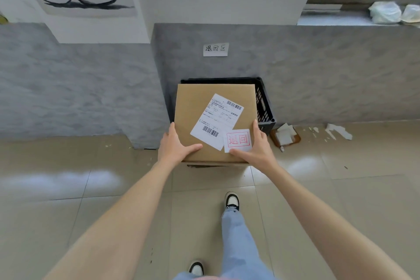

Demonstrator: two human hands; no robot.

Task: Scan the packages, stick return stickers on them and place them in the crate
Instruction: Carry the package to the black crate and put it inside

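**Item:** box. Plain brown cardboard, square, flat-faced and stiff; probably light (it is carried at arm's reach).
**Bears:** a white shipping label and a red-stamped return sticker, both smooth paper.
**Location:** held over a black lattice-walled plastic crate by the wall.
**Hold:** left hand and right hand clamp opposite near corners, thumbs on top. The smooth card may slip, so grip the sides.

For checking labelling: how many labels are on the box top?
2: white shipping label in the middle of the box, red return sticker at its near right corner. Other faces are hidden.
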